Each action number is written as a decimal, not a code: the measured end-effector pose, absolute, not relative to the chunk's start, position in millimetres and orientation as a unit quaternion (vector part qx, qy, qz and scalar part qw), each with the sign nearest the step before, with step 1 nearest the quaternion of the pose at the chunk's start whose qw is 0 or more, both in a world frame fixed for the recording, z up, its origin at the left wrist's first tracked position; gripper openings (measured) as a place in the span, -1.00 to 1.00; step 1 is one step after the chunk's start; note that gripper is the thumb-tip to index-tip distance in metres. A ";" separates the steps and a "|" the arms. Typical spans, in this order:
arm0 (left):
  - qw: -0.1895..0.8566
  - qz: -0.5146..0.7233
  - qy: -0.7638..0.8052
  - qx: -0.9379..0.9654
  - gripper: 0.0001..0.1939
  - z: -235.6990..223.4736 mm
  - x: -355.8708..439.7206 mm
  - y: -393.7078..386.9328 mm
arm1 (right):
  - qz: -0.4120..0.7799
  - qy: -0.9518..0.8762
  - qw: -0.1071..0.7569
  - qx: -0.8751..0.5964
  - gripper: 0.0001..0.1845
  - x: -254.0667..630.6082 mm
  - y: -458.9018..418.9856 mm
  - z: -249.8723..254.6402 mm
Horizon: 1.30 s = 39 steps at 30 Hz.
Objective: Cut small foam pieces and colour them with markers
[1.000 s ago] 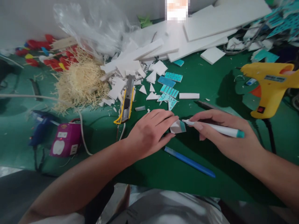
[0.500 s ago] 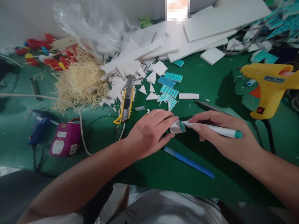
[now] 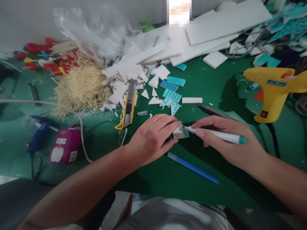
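A small white foam piece (image 3: 178, 132), teal along its right edge, is gripped between the thumb and fingers of my left hand (image 3: 154, 135). My right hand (image 3: 223, 135) is closed around a white marker pen (image 3: 222, 135) with a teal end. The pen's tip meets the teal edge of the piece. Below both hands lies a blue pen (image 3: 193, 167). Just beyond them are a white foam strip (image 3: 192, 100), a dark grey pen (image 3: 214, 111) and several teal-patterned foam pieces (image 3: 172, 94).
A yellow utility knife (image 3: 129, 105) lies left of centre beside white scraps (image 3: 118, 92) and a straw heap (image 3: 80, 84). A yellow glue gun (image 3: 268, 91) stands at right. A purple power adapter (image 3: 64, 146) and blue glue gun (image 3: 39, 132) sit at left. Foam sheets (image 3: 227, 22) lie behind.
The whole view has shifted slightly. My hands keep the same grips on the foam piece and the marker pen, whose tip stays at the teal edge.
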<state>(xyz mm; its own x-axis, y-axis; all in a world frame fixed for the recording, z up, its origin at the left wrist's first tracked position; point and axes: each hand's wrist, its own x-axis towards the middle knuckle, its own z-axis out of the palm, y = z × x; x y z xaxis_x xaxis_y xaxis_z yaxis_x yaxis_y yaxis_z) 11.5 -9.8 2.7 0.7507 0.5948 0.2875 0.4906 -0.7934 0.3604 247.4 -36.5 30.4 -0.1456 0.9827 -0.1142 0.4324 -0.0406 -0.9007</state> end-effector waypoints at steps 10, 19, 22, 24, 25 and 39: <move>0.130 0.204 0.290 0.926 -0.68 2.2 11.9 -9.7 | 0.448 -0.622 0.295 -0.571 -0.82 248.1 -36.8 33.0; 0.128 0.206 0.290 0.926 -0.69 2.5 12.4 -9.9 | 0.457 -0.622 0.310 -0.555 -0.79 246.9 -37.4 30.6; 0.128 0.210 0.288 0.925 -0.69 2.4 12.4 -9.7 | 0.447 -0.623 0.317 -0.558 -0.82 246.4 -36.8 32.4; 0.128 0.210 0.288 0.925 -0.69 2.2 12.3 -9.6 | 0.443 -0.615 0.320 -0.568 -0.88 246.0 -36.5 32.9; 0.129 0.210 0.288 0.925 -0.69 2.0 12.3 -9.6 | 0.445 -0.614 0.318 -0.568 -0.89 246.0 -36.5 32.9; 0.132 0.213 0.289 0.924 -0.69 1.1 12.3 -9.9 | 0.440 -0.645 0.301 -0.548 -0.81 247.2 -37.5 33.8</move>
